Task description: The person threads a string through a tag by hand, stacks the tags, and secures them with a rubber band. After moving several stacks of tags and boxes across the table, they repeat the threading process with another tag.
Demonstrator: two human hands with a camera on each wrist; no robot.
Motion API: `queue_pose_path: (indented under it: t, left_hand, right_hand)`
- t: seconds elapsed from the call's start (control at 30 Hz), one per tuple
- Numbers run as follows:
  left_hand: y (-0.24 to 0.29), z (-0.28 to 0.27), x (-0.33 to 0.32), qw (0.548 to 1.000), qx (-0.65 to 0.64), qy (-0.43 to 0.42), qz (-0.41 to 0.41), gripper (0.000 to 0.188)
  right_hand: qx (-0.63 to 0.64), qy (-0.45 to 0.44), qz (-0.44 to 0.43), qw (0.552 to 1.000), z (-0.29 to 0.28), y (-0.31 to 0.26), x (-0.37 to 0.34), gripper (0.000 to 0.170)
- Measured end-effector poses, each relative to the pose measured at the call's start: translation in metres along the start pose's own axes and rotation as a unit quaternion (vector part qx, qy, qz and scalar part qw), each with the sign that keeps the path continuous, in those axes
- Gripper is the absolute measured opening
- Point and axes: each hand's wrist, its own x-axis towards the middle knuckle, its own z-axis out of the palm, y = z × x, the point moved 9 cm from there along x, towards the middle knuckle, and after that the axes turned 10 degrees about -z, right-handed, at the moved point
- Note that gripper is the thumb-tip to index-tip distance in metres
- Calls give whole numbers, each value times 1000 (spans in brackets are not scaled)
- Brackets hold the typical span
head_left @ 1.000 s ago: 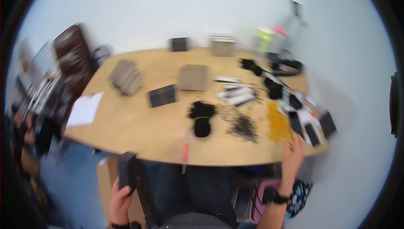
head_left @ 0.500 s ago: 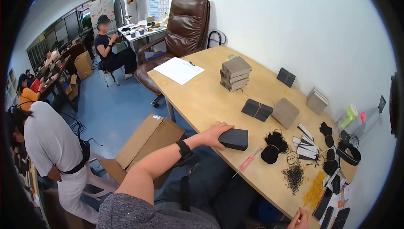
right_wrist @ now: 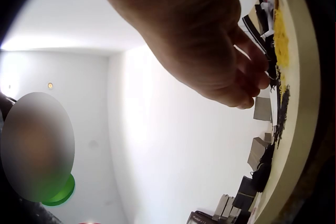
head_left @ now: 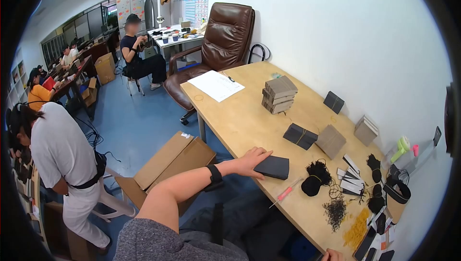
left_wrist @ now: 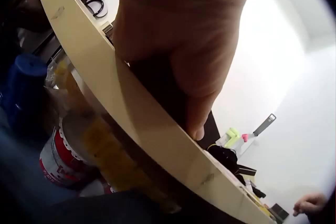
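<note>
The left arm comes up from a grey sleeve (head_left: 146, 242) at the bottom of the head view and runs on a rising slant toward the middle of the frame, the elbow bent and a black band (head_left: 214, 173) round the wrist. The left hand (head_left: 246, 163) lies palm down over the left end of a black block (head_left: 273, 168), just right of centre, at the near edge of the table (head_left: 230, 117). Its grip spans the block's width, fingers along the far side and thumb along the near one. I see no gap between hand and block.

Of the right hand (right_wrist: 210, 61), only a bit shows at the bottom edge of the head view, toward the right. The right wrist view tells me more: it comes in from the top, fingers loosely bent, the thumb apart below them, and I see nothing in its hold. The yellow heap (head_left: 356, 230) lies near it, at lower right in the head view. Between the block and that heap come a red-handled tool (head_left: 285, 194), a tied black bundle (head_left: 318, 178) and a scatter of small dark pieces (head_left: 334, 214).
</note>
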Motion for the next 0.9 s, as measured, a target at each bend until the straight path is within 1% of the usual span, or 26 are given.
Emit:
queue_pose_path:
  t: [0.07,0.1,0.2,0.27,0.3,0.33,0.4,0.47,0.53,0.6,0.73,0.83,0.9]
  left_hand:
    - [-8,2,5,998,-36,-26,-44,109]
    - [-8,2,5,998,-37,-28,-44,109]
    - [-14,2,10,996,-46,-44,-65,106]
    - [-13,0,9,998,-53,-16,-34,104]
    - [-11,2,10,997,-62,-27,-30,104]
    - [-9,-5,11,998,-65,-12,-24,103]
    - [-5,-9,10,998,-60,0,-6,101]
    - [-9,-4,9,998,-64,-6,15,99]
    - [-5,1,8,996,-83,-15,25,99]
    - [1,-9,6,995,-86,-36,-41,98]
    - [-2,-11,10,990,-117,-40,-62,97]
    - [-3,-17,9,990,-121,-45,-61,94]
    - [-1,-25,10,979,-175,-56,-90,89]
  right_hand:
    - [7,-9,14,1000,2,0,-1,13]
    - [13,-19,28,999,4,2,-2,12]
    - [9,-35,35,999,7,2,-6,12]
    - [11,-39,27,999,11,2,-5,12]
    - [13,-43,21,999,13,2,-7,12]
    - [20,-42,19,999,13,1,-7,12]
    - [8,-37,-9,999,12,-6,-4,13]
    - [50,-28,35,998,22,6,-15,9]
    - [51,-30,36,998,28,12,-17,8]
    - [60,-41,54,996,33,10,-18,11]
    - [79,-63,52,994,46,-7,-11,12]
    - [92,-85,-21,992,61,-36,3,16]
    - [183,-130,-10,974,79,-53,22,23]
